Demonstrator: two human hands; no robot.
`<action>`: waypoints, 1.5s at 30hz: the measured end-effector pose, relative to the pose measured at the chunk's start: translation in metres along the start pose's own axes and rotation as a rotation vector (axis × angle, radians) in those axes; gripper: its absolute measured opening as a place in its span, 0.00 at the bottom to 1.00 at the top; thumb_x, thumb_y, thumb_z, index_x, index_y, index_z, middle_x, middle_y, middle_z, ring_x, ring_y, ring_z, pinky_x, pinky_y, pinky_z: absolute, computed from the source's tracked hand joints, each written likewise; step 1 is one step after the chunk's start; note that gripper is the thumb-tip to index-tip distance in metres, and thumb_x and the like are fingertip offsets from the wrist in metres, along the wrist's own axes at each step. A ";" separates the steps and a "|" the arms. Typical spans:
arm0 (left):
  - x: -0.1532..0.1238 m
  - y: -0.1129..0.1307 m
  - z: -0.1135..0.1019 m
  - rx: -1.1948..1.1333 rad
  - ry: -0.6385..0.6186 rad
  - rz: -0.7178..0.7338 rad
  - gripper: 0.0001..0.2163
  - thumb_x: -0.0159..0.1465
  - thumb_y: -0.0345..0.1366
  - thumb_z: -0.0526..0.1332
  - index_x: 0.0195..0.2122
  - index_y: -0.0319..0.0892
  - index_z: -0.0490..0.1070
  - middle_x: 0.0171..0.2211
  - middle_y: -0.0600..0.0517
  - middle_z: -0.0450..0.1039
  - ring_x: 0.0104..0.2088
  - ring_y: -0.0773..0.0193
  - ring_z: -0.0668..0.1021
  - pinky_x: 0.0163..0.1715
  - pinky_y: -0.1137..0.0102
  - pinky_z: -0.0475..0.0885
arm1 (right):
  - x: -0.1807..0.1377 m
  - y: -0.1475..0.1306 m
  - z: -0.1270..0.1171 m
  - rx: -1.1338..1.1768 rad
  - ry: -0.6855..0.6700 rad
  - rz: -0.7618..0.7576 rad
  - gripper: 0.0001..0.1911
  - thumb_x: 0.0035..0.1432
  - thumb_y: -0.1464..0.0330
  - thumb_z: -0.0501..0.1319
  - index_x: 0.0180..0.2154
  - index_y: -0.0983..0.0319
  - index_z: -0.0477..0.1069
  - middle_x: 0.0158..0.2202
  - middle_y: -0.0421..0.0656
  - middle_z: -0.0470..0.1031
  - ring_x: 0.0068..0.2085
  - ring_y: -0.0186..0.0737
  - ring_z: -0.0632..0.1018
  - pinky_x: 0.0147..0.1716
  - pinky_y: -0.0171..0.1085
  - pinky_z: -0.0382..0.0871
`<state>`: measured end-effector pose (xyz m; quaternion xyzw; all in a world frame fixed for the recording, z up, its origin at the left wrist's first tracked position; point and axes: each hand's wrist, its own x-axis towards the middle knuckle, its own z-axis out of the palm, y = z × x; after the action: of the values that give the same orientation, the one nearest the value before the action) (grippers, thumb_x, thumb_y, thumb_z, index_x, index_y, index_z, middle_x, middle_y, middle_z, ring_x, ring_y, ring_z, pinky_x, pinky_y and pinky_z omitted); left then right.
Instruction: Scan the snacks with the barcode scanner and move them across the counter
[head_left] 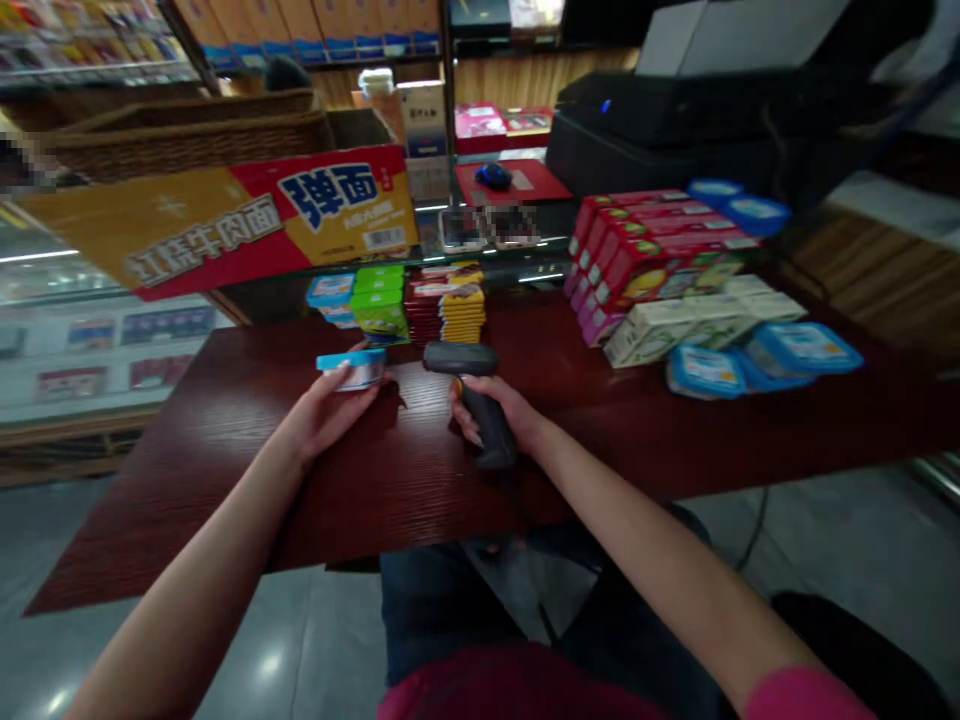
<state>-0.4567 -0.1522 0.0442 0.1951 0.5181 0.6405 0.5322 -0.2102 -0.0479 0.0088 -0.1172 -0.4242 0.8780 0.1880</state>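
Note:
My left hand (324, 408) is closed around a small flat pack with a blue lid (352, 366), held just above the dark red wooden table (225, 450). My right hand (501, 412) grips the handle of a black barcode scanner (474, 388), whose head points left toward the pack. The two hands are a short gap apart near the middle of the table.
Stacks of small blue, green and yellow packs (397, 300) stand behind the hands. Red boxes (645, 250), white boxes and blue-lidded packs (795, 350) fill the table's right side. A large yellow-and-red carton (225, 225) lies at the back left; a black till (675, 110) stands at the back right.

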 end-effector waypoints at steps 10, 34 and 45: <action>-0.031 0.001 0.038 0.297 0.012 -0.120 0.26 0.76 0.52 0.42 0.48 0.57 0.82 0.49 0.63 0.86 0.63 0.55 0.80 0.60 0.56 0.76 | -0.106 -0.023 -0.039 0.003 0.155 -0.105 0.18 0.58 0.54 0.69 0.37 0.62 0.73 0.22 0.34 0.71 0.19 0.31 0.69 0.17 0.31 0.66; 0.027 -0.178 0.378 0.743 -0.428 1.043 0.27 0.51 0.31 0.81 0.36 0.47 0.59 0.57 0.45 0.74 0.60 0.50 0.76 0.61 0.55 0.71 | -0.272 -0.080 -0.120 0.029 0.751 -0.901 0.17 0.58 0.52 0.66 0.31 0.58 0.71 0.20 0.35 0.62 0.19 0.31 0.60 0.16 0.30 0.59; 0.031 -0.181 0.365 1.086 -0.670 1.087 0.23 0.70 0.32 0.65 0.65 0.48 0.64 0.70 0.40 0.67 0.69 0.49 0.72 0.69 0.51 0.69 | -0.277 -0.081 -0.124 0.115 0.680 -0.918 0.17 0.61 0.53 0.66 0.32 0.58 0.70 0.21 0.35 0.61 0.19 0.31 0.60 0.17 0.29 0.60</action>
<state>-0.0885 0.0228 0.0186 0.8270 0.4026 0.3776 0.1072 0.1032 -0.0340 0.0095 -0.1866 -0.2987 0.6411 0.6818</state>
